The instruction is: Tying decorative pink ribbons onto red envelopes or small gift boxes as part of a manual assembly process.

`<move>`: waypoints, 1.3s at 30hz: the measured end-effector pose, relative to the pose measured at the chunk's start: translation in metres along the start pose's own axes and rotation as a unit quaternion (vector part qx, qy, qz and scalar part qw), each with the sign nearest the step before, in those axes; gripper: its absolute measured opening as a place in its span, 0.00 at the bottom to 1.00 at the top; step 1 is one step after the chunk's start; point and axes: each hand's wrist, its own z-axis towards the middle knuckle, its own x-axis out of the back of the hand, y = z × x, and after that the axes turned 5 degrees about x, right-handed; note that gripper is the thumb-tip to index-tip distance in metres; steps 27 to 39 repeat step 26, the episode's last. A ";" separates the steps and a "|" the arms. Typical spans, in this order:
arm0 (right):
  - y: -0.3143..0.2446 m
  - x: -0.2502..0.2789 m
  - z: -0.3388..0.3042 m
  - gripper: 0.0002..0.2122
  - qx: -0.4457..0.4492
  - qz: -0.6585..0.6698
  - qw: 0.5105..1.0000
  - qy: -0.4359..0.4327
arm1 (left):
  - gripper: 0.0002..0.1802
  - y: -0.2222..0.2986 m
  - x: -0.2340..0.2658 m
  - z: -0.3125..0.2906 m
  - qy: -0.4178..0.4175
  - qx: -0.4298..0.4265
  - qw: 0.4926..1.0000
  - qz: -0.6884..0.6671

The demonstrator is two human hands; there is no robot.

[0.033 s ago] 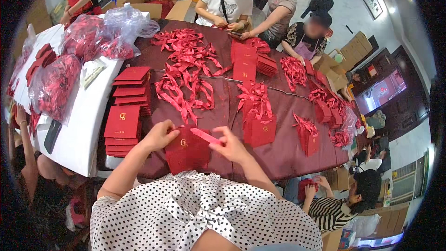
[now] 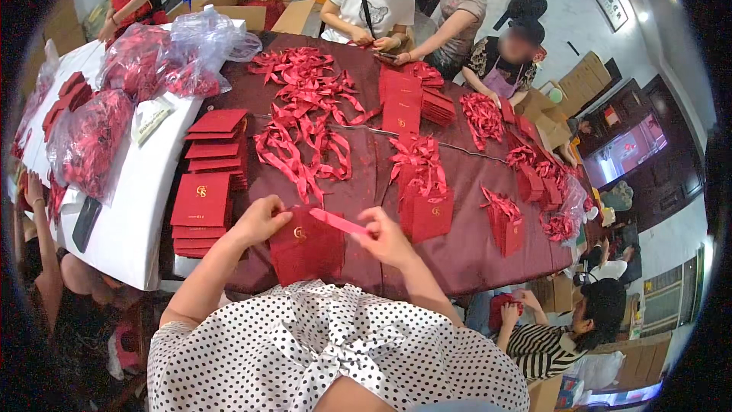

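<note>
A red paper gift bag (image 2: 306, 248) with a gold emblem lies at the table's near edge, in front of my body. At its upper left corner, my left hand (image 2: 263, 220) pinches the bag's edge between thumb and fingers. My right hand (image 2: 386, 239) grips one end of a pink ribbon (image 2: 338, 222), whose other end reaches over the bag's top edge. Just beyond the bag is a heap of loose red ribbons (image 2: 301, 156). To the left stand stacks of flat red bags (image 2: 201, 200); on the right, bags with ribbon handles (image 2: 427, 214) lie in a pile.
A dark red cloth (image 2: 473, 259) covers the table. White-topped table (image 2: 141, 221) at left bears plastic bags of red ribbons (image 2: 91, 137) and a black case (image 2: 87, 225). Several people work around the far side; a person in stripes (image 2: 545, 347) is at lower right.
My right hand and the ribbon have shifted very slightly, with the ribbon's far end a little further left and up. My left hand has barely moved.
</note>
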 end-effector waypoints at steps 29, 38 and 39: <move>0.007 -0.061 0.018 0.08 -0.036 0.267 0.963 0.031 | 0.13 -0.035 -0.029 -0.011 -0.226 0.155 0.910 -0.312; 0.007 -0.061 0.018 0.08 -0.036 0.267 0.963 0.031 | 0.13 -0.035 -0.029 -0.011 -0.226 0.155 0.910 -0.312; 0.007 -0.061 0.018 0.08 -0.036 0.267 0.963 0.031 | 0.13 -0.035 -0.029 -0.011 -0.226 0.155 0.910 -0.312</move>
